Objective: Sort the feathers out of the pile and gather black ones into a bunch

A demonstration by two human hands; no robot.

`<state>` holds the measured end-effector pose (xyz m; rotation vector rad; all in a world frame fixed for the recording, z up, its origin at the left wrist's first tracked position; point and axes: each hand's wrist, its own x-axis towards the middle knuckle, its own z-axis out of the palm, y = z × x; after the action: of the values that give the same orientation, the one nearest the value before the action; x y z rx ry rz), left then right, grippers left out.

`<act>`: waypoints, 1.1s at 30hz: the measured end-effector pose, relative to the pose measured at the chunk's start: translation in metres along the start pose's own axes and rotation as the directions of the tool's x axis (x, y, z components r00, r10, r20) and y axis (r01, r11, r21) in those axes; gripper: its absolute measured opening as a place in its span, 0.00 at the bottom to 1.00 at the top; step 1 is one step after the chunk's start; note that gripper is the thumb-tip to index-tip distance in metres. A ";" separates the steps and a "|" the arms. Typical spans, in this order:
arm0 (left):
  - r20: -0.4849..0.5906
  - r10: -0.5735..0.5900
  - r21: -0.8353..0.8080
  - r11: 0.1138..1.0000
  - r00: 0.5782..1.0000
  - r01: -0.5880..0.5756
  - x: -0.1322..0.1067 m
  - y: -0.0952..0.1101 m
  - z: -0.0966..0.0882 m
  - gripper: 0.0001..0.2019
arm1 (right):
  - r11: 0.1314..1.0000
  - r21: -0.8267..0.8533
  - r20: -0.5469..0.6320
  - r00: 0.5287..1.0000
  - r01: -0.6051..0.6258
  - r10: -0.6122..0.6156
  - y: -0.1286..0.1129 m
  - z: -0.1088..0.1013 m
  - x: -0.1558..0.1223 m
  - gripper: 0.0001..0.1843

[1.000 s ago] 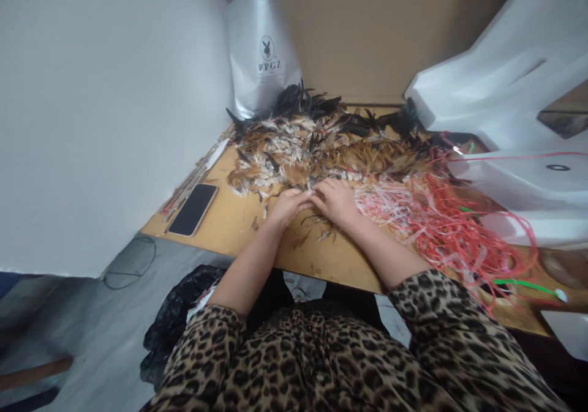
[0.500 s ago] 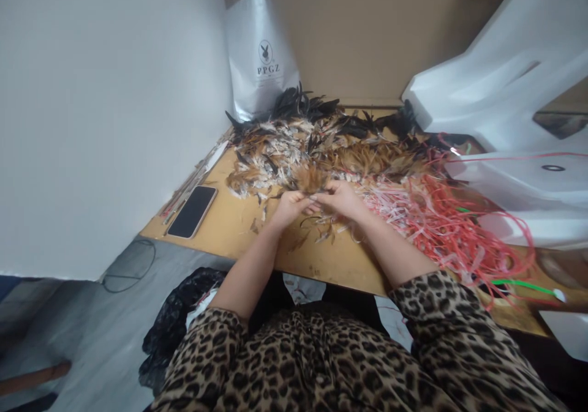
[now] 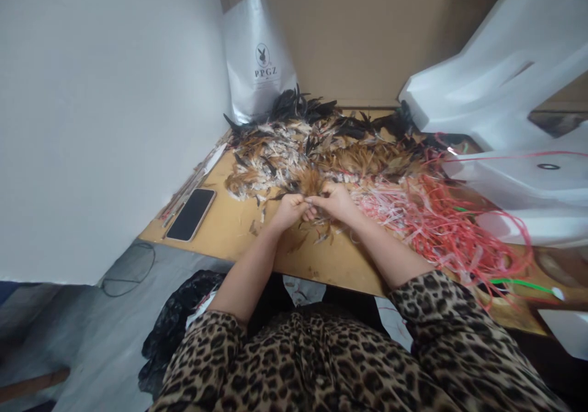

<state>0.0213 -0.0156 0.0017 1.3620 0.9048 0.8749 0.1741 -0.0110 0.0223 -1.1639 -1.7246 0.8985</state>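
A small bunch of brown feathers [image 3: 310, 181] fans out just beyond my fingertips, over the front of the table. My left hand [image 3: 292, 210] is closed, its fingers pinched at the base of the bunch. My right hand [image 3: 337, 202] meets it there, thumb and forefinger pinched together at the same spot. The quill ends are hidden by my fingers. Beyond the hands spreads a heap of loose feathers [image 3: 275, 155], white, brown and black. To the right lies a tangle of red and pink plastic strips [image 3: 441, 222].
A phone [image 3: 192, 214] lies on the table's [image 3: 229, 234] left side. At the back stands a silver bag [image 3: 260, 63]. White foam pieces [image 3: 500, 179] crowd the right edge. A black plastic bag [image 3: 169, 326] sits on the floor, and a white wall [image 3: 114, 106] bounds the left.
My fingers have drawn a little closer together at the base of the feather bunch, and the left fingers have curled more. The view has shifted very slightly.
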 end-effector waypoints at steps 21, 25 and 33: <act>-0.184 -0.079 -0.168 0.985 0.980 0.048 0.004 -0.006 0.001 0.09 | 1.000 -0.022 -0.185 0.983 -0.019 0.015 0.014 0.013 0.001 0.16; -0.191 -0.114 -0.374 0.927 0.975 0.035 0.004 -0.005 -0.006 0.13 | 0.993 -0.048 -0.153 0.981 0.111 -0.117 0.011 0.014 -0.002 0.17; -0.135 -0.139 -0.532 0.845 0.981 0.047 0.004 -0.005 -0.006 0.13 | 0.733 -0.602 0.044 0.930 0.316 -0.365 0.005 0.012 -0.009 0.16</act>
<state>0.0170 -0.0098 -0.0035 0.7667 0.7723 1.0799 0.1671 -0.0194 0.0106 -1.1822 -2.1436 0.0540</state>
